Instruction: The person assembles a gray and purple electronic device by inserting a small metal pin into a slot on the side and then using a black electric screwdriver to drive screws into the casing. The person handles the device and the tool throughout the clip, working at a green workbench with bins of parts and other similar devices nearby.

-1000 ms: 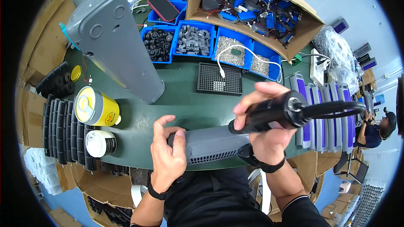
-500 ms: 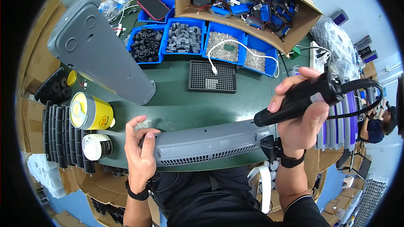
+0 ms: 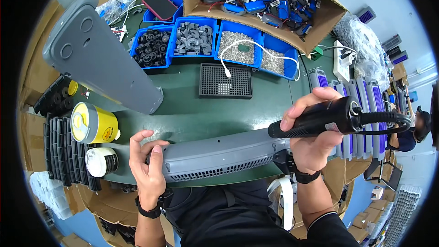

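A long grey plastic housing (image 3: 219, 154) with a slotted grille along its near side lies across the front of the green table. My left hand (image 3: 148, 162) grips its left end, thumb on top and fingers round the far side. In my right hand (image 3: 315, 132) is a black corded electric screwdriver (image 3: 320, 119), held nearly level above the housing's right end. The tool's nose points left and down, over the surface; its tip is hidden, so I cannot tell whether it touches. A cable leaves its back end to the right.
Behind are blue bins (image 3: 194, 36) of small parts, a black perforated tray (image 3: 225, 81) and a cardboard box (image 3: 315, 41) of blue battery packs. A tall grey casing (image 3: 105, 59) leans at left, near a yellow cup (image 3: 98, 123) and white jar (image 3: 101, 161). Purple-grey units (image 3: 361, 123) stand at right.
My right hand has tipped the screwdriver nearer to level and moved it slightly left and down. The left hand keeps its hold on the housing. The whole view has shifted a little.
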{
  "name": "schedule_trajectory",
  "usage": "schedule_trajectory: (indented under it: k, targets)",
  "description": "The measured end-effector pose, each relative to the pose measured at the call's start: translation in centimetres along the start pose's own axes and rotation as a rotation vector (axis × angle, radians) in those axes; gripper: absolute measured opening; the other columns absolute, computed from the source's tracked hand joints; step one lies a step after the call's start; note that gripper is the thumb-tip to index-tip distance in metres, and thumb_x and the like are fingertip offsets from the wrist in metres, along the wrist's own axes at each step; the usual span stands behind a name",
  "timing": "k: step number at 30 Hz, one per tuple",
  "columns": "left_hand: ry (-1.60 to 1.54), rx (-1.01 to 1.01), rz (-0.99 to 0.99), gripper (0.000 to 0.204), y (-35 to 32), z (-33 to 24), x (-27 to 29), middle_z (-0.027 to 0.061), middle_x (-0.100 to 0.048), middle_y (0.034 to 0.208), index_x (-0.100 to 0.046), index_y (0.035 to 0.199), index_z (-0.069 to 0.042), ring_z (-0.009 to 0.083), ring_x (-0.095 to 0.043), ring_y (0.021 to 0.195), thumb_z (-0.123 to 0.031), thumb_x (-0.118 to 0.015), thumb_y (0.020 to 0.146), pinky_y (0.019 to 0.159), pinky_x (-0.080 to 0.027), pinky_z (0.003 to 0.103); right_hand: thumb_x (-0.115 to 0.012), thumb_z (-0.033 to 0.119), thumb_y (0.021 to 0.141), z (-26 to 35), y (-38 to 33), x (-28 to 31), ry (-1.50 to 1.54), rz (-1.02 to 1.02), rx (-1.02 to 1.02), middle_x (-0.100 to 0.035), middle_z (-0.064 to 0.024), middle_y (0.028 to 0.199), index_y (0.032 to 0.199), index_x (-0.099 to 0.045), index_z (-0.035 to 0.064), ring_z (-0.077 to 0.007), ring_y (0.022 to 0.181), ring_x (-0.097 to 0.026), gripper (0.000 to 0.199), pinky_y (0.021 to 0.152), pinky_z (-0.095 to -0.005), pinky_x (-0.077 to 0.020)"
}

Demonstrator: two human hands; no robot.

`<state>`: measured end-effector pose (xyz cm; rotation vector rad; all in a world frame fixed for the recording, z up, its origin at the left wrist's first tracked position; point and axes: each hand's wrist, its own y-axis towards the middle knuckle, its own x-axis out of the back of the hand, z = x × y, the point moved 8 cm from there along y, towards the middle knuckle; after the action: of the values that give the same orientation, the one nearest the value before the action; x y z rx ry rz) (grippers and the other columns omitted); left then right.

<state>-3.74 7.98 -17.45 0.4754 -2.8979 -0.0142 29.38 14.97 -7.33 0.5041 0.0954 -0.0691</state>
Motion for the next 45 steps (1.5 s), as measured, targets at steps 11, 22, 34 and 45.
schedule_trajectory:
  k: [11, 22, 34, 45]
  targets:
    - [0.026, -0.012, 0.004, 0.033, 0.1, 0.7, 0.1, 0.0121, -0.077, 0.095, -0.051, 0.132, -0.003, 0.0024, -0.043, 0.066, -0.010, -0.057, 0.100, 0.067, -0.036, 0.022, -0.059, 0.072, 0.096, -0.1, 0.0, -0.1, -0.001, 0.089, 0.067, -0.066, -0.0166, 0.094, 0.140, -0.043, -0.0034, -0.0194, 0.067, -0.065, 0.089, 0.062, -0.0327, -0.0565]
    - [0.032, -0.045, -0.001, 0.035, 0.0, 0.5, 0.0, 0.0127, -0.076, 0.095, -0.051, 0.134, -0.003, 0.0055, -0.050, 0.071, -0.011, -0.055, 0.100, 0.073, -0.041, 0.023, -0.072, 0.073, 0.085, -0.3, 0.0, -0.1, 0.068, 0.004, -0.026, -0.069, -0.0149, 0.090, 0.133, -0.051, -0.0038, -0.0170, 0.067, -0.066, 0.093, 0.060, -0.0281, -0.0541]
    - [0.041, 0.033, 0.061, 0.041, 0.0, 0.3, 0.1, 0.0128, -0.074, 0.105, -0.050, 0.140, -0.002, 0.0133, -0.062, 0.092, -0.013, -0.057, 0.101, 0.088, -0.045, 0.029, -0.065, 0.071, 0.093, 3.6, 1.9, 1.2, 0.127, 0.008, 0.203, -0.071, -0.0179, 0.095, 0.138, -0.050, -0.0006, -0.0187, 0.062, -0.066, 0.086, 0.056, -0.0263, -0.0523]
    - [0.323, -0.293, 0.519, 0.109, -1.7, -0.3, 0.8, 0.0220, -0.046, 0.158, -0.043, 0.154, -0.003, 0.0348, -0.046, 0.146, -0.008, -0.096, 0.058, 0.123, -0.034, 0.045, -0.073, 0.011, 0.092, -7.9, -0.2, 13.5, -0.911, 0.009, -0.426, -0.064, -0.0213, 0.128, 0.158, -0.039, 0.0026, -0.0376, 0.109, -0.067, 0.075, 0.091, -0.0432, -0.0549]
